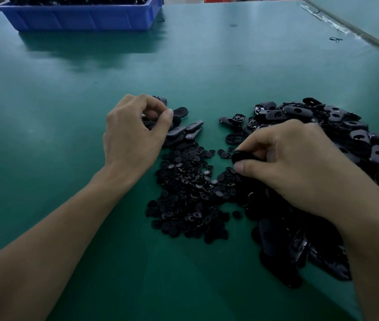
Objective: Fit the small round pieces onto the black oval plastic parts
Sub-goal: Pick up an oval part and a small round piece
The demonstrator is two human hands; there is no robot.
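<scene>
A heap of small black round pieces lies on the green table between my hands. A large pile of black oval plastic parts spreads along the right. My left hand has its fingers curled, pinching a black oval part over a small group of oval parts. My right hand pinches a black oval part between thumb and fingers just above the round pieces. My right forearm hides part of the big pile.
A blue plastic bin with dark parts stands at the far left of the green table. A table seam and edge run along the far right. A small dark scrap lies near that seam.
</scene>
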